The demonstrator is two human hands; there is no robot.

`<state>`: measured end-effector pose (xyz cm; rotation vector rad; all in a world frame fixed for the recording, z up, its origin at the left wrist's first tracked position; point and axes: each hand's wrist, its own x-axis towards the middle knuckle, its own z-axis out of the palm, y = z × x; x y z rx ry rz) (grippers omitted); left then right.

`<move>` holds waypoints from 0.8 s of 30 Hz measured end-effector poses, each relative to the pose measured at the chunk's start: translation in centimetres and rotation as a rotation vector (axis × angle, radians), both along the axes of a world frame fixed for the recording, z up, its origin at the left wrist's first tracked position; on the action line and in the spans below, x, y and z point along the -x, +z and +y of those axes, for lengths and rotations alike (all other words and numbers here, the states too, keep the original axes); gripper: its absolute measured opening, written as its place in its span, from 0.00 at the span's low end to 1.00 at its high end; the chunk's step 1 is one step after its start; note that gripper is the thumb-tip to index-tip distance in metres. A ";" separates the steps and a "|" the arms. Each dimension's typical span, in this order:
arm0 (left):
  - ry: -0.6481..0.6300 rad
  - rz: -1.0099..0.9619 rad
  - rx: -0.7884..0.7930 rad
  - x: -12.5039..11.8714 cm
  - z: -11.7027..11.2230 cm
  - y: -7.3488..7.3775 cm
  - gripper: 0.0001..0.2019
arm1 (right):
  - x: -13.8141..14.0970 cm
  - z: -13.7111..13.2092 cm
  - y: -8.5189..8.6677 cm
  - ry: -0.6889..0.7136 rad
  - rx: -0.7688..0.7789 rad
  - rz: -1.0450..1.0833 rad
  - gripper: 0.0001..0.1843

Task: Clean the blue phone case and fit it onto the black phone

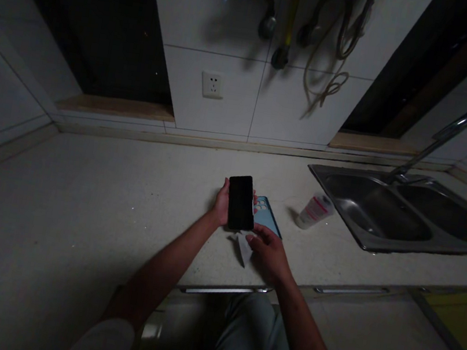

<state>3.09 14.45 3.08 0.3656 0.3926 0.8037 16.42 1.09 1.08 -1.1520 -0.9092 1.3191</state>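
A smartphone (241,202) with a dark screen lies in my left hand (222,204), whose thumb is on its left edge and whose fingertips show at the right edge. Just below the phone's lower right corner, my right hand (269,250) pinches a thin white sheet (244,249), perhaps paper or a wipe. On the counter behind my right hand rests a light blue phone case (268,218) with round camera holes, partly covered by the phone and my fingers.
A clear plastic cup (314,212) with pink print stands right of the case. Further right is a double steel sink (364,241) with a tall faucet (435,144). A wall socket (212,85) and hanging pipes (292,20) are on the tiled wall behind the counter (125,194).
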 end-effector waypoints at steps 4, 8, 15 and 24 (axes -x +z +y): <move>-0.006 0.000 -0.040 -0.1 -0.1 0.2 0.42 | -1.3 -0.3 0.2 -0.041 -0.009 -0.165 0.27; 0.046 0.007 -0.003 -0.1 -0.1 0.3 0.38 | -2.7 -0.1 0.7 -0.152 -0.096 -0.259 0.24; 0.153 0.076 0.071 0.1 0.8 -0.3 0.30 | -5.7 0.4 1.1 -0.343 -0.248 -0.522 0.23; 0.247 0.341 0.184 -0.2 1.1 -1.2 0.23 | -8.9 0.1 0.6 -0.437 -0.362 -1.226 0.18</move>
